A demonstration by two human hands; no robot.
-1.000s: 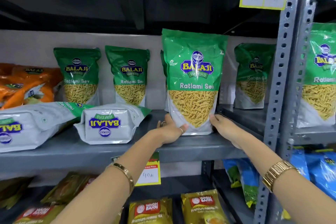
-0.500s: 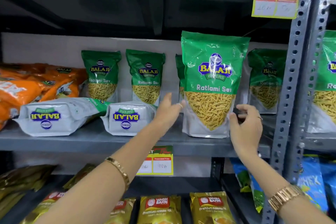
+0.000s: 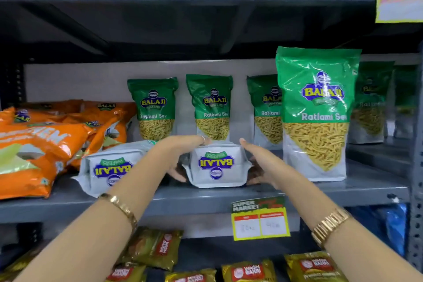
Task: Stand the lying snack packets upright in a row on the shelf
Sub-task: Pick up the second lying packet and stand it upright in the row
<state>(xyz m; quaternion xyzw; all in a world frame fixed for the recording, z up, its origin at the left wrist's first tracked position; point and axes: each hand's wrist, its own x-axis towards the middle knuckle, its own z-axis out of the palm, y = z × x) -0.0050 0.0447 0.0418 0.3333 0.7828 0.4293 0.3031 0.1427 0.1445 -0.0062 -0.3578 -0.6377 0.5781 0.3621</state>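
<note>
While the lying packet (image 3: pixel 216 165) is resting on its back near the front lip of the grey shelf (image 3: pixel 206 199), its white base facing out and the logo upside down, the left hand (image 3: pixel 177 158) is cupping its left side, fingers over the top edge and thumb low against the side, and the right hand (image 3: pixel 257 165) is pressing open-palmed against its right side; both are bracketing it, though whether they are yet squeezing firmly I cannot tell. The pouch is looking plump, light and soft-walled, with crinkly, probably slippery film, so gripping it at the two side seams near the base and tipping it up is looking safer than pinching the loose top. A second lying packet (image 3: pixel 109 167) is sitting just beside it on the left, partly behind the left forearm, and an upright packet (image 3: pixel 317 117) is standing close on the right at the shelf front. The gap between these is leaving modest room for swinging the pouch upright, and the shelf above is sitting well clear overhead.
</note>
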